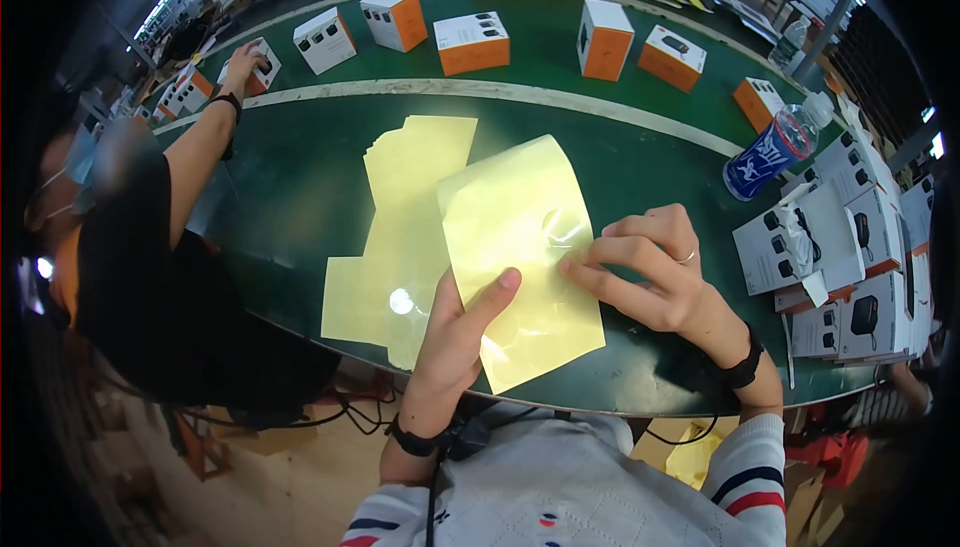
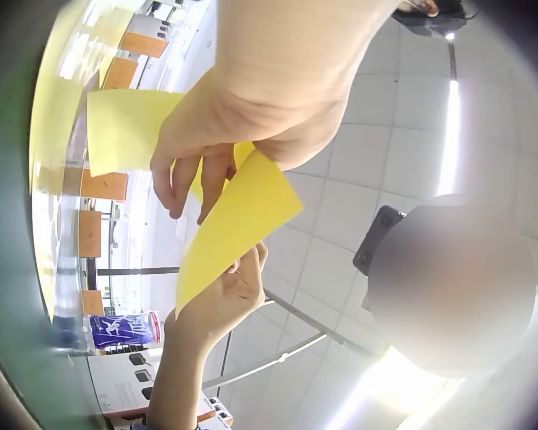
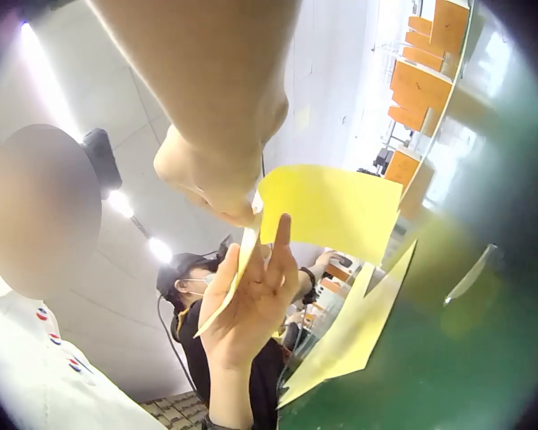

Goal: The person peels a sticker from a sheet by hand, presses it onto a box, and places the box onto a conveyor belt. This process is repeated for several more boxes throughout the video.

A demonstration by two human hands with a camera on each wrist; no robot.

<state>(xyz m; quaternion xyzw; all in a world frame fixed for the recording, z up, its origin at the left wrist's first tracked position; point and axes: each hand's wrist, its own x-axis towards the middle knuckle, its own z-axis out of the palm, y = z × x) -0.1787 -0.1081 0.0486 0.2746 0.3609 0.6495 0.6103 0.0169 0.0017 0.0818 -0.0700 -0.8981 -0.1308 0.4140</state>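
Note:
Yellow glossy sheets (image 1: 520, 237) are held up over the green table by my left hand (image 1: 455, 332), its thumb on the front and the fingers behind. My right hand (image 1: 655, 272) pinches the right edge of the sheets between thumb and fingertip. More yellow sheets (image 1: 415, 177) lie in a stepped stack on the table, to the left of and partly behind the held ones. In the left wrist view the sheet (image 2: 238, 224) bends between both hands. In the right wrist view the left palm (image 3: 251, 327) supports the sheet (image 3: 332, 210) from behind.
White and orange boxes (image 1: 472, 47) stand in a row beyond a pale strip (image 1: 560, 99). A bottle with a blue label (image 1: 765, 159) and stacked boxes (image 1: 865, 317) are at the right. At the left, another person's hand (image 1: 240, 69) touches a box.

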